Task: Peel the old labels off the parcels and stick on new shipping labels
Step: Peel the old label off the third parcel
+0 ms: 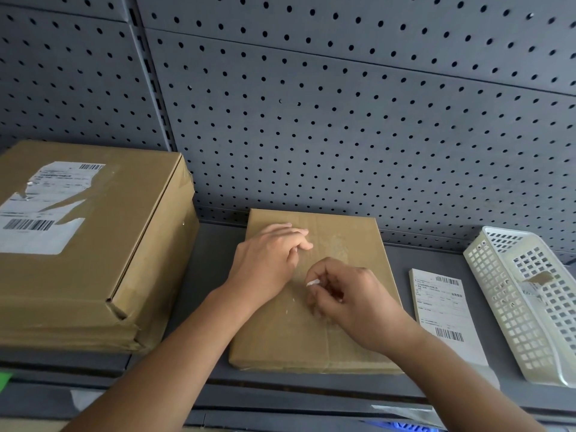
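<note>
Parcel (pixel 280 338) lies flat under the straight, pressing fingers of the left hand (pixel 268 263) while the right hand (pixel 352 304) pinches a white label scrap (pixel 312 282) at its fingertips, best peeled low and slowly with that parcel pinned.

White, perhaps plastic, basket (pixel 498 307); grey pegboard (pixel 343 120).

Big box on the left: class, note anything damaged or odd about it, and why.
The big box has a torn white label, strips ripped away baring cardboard; its near right corner is dented and gaping.
</note>
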Tool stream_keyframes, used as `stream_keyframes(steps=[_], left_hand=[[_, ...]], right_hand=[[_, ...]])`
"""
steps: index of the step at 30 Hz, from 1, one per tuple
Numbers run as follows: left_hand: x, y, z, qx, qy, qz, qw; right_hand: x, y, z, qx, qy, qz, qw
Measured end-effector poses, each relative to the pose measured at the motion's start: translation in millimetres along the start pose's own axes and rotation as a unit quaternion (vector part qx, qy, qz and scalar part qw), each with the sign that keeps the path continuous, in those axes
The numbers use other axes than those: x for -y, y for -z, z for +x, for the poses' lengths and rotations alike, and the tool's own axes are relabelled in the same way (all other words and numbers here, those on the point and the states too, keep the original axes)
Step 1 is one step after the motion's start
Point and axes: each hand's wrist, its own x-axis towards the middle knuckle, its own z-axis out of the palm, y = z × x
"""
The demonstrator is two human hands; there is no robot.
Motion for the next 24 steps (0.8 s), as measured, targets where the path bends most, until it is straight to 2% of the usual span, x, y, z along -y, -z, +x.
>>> stream_keyframes(steps=[8, 15, 19, 24], left_hand=[[2.4, -0.8, 0.0, 0.005, 0.002, 0.000, 1.000], [-3.4, 1.2, 0.1, -0.005, -0.035, 0.033, 0.999], [-4.7, -0.4, 2.9, -0.008, -0.045, 0.026, 0.999], [-2.4, -1.5, 3.5, -0.013, -0.038, 0.007, 0.999]], right_hand=[[-6.0, 5.7, -6.2, 0.000, -0.042, 0.097, 0.994], [-18.2, 38.8, -26.0, -0.037, -0.085, 0.104, 0.990], [-35.5, 72.7, -43.4, -0.099, -0.128, 0.092, 0.982], [-68.9, 144.7, -72.4, -0.246, -0.198, 0.004, 0.949]])
